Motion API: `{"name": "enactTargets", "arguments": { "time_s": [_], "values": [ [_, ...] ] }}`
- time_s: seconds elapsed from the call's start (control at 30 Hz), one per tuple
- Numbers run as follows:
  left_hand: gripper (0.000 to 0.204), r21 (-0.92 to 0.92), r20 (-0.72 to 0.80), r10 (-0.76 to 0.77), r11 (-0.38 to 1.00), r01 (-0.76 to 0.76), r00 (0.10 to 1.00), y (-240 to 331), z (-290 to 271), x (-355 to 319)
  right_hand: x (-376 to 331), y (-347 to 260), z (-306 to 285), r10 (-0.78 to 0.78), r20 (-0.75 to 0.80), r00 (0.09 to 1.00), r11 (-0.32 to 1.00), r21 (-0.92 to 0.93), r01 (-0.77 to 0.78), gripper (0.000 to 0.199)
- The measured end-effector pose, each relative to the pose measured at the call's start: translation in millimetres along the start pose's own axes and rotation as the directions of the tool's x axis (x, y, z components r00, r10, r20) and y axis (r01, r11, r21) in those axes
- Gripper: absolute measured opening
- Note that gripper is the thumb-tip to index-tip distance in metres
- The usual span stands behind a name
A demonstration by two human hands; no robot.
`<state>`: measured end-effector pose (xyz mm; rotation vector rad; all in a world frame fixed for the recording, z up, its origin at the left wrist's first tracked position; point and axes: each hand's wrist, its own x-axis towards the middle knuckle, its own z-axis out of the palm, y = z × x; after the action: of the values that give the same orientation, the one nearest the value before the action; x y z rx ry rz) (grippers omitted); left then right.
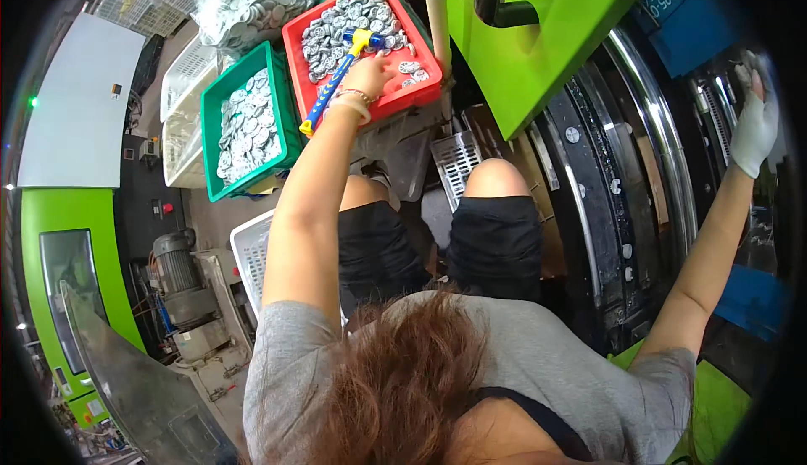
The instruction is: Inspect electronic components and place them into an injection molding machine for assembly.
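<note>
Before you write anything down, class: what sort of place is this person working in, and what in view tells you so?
Probably a factory floor, at a moulding machine. Clues: the big green machine with steel bars, the red crate and green crate full of small round grey parts, and the gloved right hand reaching into the machine.

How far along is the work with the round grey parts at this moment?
Done: the green plastic crate already holds many round grey discs. In hand: the left hand rests among discs in the red plastic crate, beside a blue-handled yellow-headed hammer; the white-gloved right hand reaches into the machine. Left: cannot tell.
</note>
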<state>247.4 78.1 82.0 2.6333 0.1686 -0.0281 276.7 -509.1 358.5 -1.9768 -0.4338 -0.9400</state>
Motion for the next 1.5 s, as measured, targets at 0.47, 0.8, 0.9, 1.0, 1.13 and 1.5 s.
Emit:
{"name": "enactTargets", "arguments": {
  "time_s": [0.47,0.8,0.9,1.0,1.13,1.5],
  "values": [
    [0.018,0.469,0.177,0.243,0.831,-0.299,0.954,38.2,1.7,17.8,-61.8,-135.3,103.7,-0.105,0.097,0.990,0.932,0.357,0.064,0.020],
    [0.027,-0.949,0.032,-0.074,0.311,0.054,0.997,167.8,-87.7,-141.3,-117.9,-170.0,142.0,-0.242,0.468,0.850,0.919,0.392,0.045,0.018],
    [0.023,-0.997,-0.014,-0.213,0.082,0.003,0.977,177.8,-75.3,-155.1,-143.6,-183.1,176.9,-0.082,0.655,0.752,0.876,0.407,-0.259,0.023],
    [0.026,-0.984,0.176,-0.066,-0.016,0.176,0.982,187.7,-65.5,-195.5,-165.1,-185.4,178.4,-0.079,0.715,0.695,0.901,0.349,-0.257,0.029],
    [0.026,-0.895,0.384,0.147,-0.186,0.407,0.912,189.7,-42.2,-225.8,-201.2,-170.4,173.6,0.067,0.905,0.419,0.605,0.297,-0.739,0.039],
    [0.025,-0.857,0.416,0.251,-0.212,0.469,0.874,193.9,-39.3,-227.5,-222.0,-157.9,162.7,0.043,0.870,0.491,0.383,0.439,-0.813,0.043]
  ]
}}
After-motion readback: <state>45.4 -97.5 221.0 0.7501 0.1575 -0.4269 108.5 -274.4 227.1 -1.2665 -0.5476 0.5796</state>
